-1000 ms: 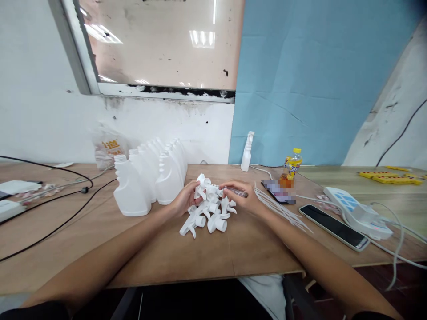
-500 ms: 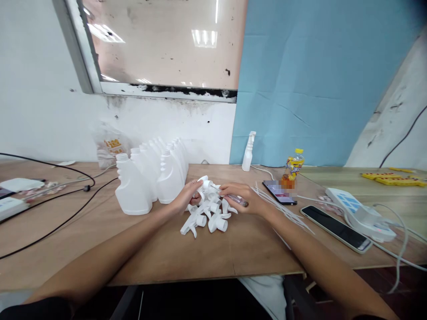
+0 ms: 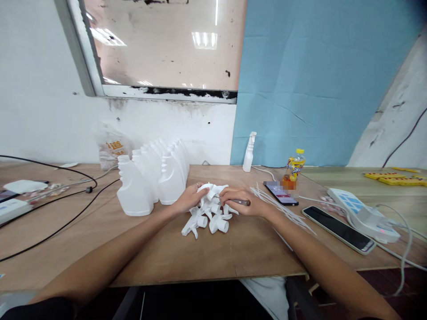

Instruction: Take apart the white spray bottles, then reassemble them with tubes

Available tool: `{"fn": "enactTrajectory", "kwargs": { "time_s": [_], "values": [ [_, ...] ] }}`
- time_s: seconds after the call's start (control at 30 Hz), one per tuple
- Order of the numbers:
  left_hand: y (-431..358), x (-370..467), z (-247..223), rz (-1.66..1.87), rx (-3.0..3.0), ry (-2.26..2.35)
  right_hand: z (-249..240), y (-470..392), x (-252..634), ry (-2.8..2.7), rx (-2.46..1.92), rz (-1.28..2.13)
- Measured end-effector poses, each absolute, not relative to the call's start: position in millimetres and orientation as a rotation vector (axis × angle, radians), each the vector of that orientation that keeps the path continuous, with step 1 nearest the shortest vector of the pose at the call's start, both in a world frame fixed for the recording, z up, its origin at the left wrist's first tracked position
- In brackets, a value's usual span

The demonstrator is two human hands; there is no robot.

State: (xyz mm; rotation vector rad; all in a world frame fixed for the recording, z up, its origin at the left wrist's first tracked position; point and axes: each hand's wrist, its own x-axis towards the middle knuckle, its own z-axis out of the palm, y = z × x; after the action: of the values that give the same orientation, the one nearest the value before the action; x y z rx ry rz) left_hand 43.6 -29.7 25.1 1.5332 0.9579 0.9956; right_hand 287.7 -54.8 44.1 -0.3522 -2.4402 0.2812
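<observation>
My left hand (image 3: 191, 198) is closed on a white trigger spray head (image 3: 211, 191), held over a heap of more spray heads (image 3: 218, 222) on the table. Close by on the right, my right hand (image 3: 245, 200) wraps round a screwdriver (image 3: 243, 202) with a see-through handle. Its handle end sticks out to the right, while the shaft points left at the held spray head. My fingers hide most of the shaft, so I cannot tell whether the tip touches the spray head.
Rows of white plastic bottles (image 3: 135, 189) without tops stand to the left. Thin white tubes (image 3: 283, 209) lie right of my right hand, near two phones (image 3: 338, 229) and a power strip (image 3: 360, 213). An assembled spray bottle (image 3: 248, 153) and a drink bottle (image 3: 294, 169) stand farther back.
The held spray head has turned in my left hand, its round collar no longer facing the screwdriver as before. My right hand has tilted the screwdriver closer to level, and its shaft is now mostly covered.
</observation>
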Motion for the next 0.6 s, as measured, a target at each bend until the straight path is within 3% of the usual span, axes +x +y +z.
{"fn": "enactTrajectory", "kwargs": {
  "time_s": [0.17, 0.4, 0.6],
  "values": [
    [-30, 42, 29, 0.945, 1.399, 0.866, 43, -54, 289, -2.319, -0.386, 0.377],
    [-30, 40, 30, 0.784, 1.29, 0.761, 43, -52, 292, -2.135, -0.416, 0.817],
    [-25, 37, 27, 0.779, 1.236, 0.702, 34, -57, 281, -2.119, -0.394, 0.604]
  ]
}}
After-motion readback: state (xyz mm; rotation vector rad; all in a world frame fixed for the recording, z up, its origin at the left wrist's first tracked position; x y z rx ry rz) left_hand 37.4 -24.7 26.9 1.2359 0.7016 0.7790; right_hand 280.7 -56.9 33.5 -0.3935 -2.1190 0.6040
